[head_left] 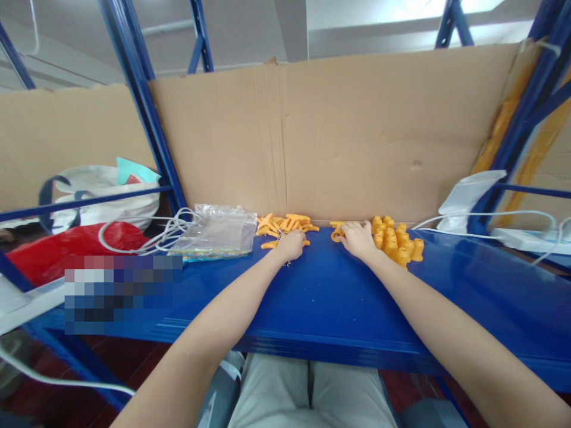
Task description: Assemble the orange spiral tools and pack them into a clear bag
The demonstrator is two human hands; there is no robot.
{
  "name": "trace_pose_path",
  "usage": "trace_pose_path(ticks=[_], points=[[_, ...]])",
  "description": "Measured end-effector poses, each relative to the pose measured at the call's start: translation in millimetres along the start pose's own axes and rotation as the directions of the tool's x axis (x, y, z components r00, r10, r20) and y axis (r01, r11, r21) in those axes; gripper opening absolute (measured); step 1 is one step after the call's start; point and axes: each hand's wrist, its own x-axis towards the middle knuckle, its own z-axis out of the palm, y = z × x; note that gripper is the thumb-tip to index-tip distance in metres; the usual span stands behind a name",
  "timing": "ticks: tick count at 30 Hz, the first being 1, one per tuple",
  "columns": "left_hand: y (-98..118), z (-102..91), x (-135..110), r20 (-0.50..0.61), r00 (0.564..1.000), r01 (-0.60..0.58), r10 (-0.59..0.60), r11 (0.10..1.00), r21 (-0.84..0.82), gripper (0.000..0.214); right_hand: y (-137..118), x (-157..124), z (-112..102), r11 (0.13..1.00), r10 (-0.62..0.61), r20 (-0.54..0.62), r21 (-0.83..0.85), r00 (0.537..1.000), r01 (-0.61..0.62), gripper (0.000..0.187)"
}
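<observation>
Both my arms reach across a blue shelf toward the cardboard back wall. My left hand is closed over small orange plastic pieces at the near edge of a loose pile of them; something thin dangles under it. My right hand is closed on an orange ring-shaped piece, just left of a heap of chunkier orange parts. What sits inside either fist is mostly hidden by the fingers.
A stack of clear plastic bags lies left of the orange pile, with white cables beside it. A white tote bag and red cloth sit further left. A white pouch and a power strip are on the right.
</observation>
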Motion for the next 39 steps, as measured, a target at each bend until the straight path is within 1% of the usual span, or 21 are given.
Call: trace_pose_path(ticks=[3,6,9,12,14,16,18,23,27,29,31,34,36,39], points=[[3,-1.6,-1,-0.023,0.999,0.027,-0.026,0.998,0.051,0.017,7,3,-7,0.996,0.084,-0.08,0.027,0.993,-0.082,0.032],[6,-6.6,-2,-0.051,0.997,0.063,-0.063,0.998,-0.002,0.019,17,6,-14,0.977,0.206,-0.137,0.09,0.969,-0.195,0.036],[8,-11.5,-2,-0.069,0.992,0.096,-0.101,0.993,-0.064,0.019,29,8,-17,0.933,0.34,-0.117,0.165,0.933,-0.319,0.039],[9,-13.5,-1,-0.123,0.984,0.115,-0.127,0.988,-0.102,0.02,37,9,-15,0.911,0.385,-0.051,0.181,0.921,-0.371,0.041],[9,-13.4,0,-0.154,0.977,0.128,-0.148,0.983,-0.133,0.02,39,8,-13,0.921,0.367,0.021,0.13,0.93,-0.366,0.041],[10,-12.8,1,-0.162,0.973,0.138,-0.164,0.978,-0.157,0.02,38,6,-12,0.942,0.326,0.092,0.058,0.941,-0.332,0.04],[10,-12.5,1,-0.157,0.975,0.133,-0.159,0.978,-0.163,0.021,36,4,-11,0.959,0.281,0.131,0.009,0.951,-0.285,0.041],[13,-12.6,1,-0.175,0.981,0.052,-0.079,0.987,-0.154,0.027,32,0,-12,0.984,0.179,0.134,-0.035,0.975,-0.176,0.056],[16,-12.3,2,-0.196,0.981,-0.035,0.008,0.99,-0.134,0.021,31,-1,-10,0.992,0.11,0.159,-0.081,0.981,-0.099,0.051],[18,-12.3,1,-0.172,0.984,-0.053,0.034,0.993,-0.11,0.02,31,0,-8,0.991,0.105,0.154,-0.099,0.982,-0.09,0.049],[21,-12.8,-1,-0.134,0.99,-0.054,0.043,0.995,-0.083,0.019,32,1,-6,0.991,0.097,0.115,-0.104,0.989,-0.085,0.051],[29,-15.9,-5,-0.05,0.996,-0.08,0.078,0.996,-0.04,0.02,32,2,-6,0.991,0.068,0.068,-0.118,0.995,-0.06,0.054],[34,-19.7,-8,0.016,0.996,-0.092,0.092,0.996,0.014,0.023,31,3,-8,0.989,0.059,0.083,-0.144,0.995,-0.046,0.051],[41,-26.2,-12,0.094,0.995,-0.057,0.046,0.992,0.116,0.032,27,5,-11,0.985,0.072,0.113,-0.166,0.991,-0.052,0.043]])
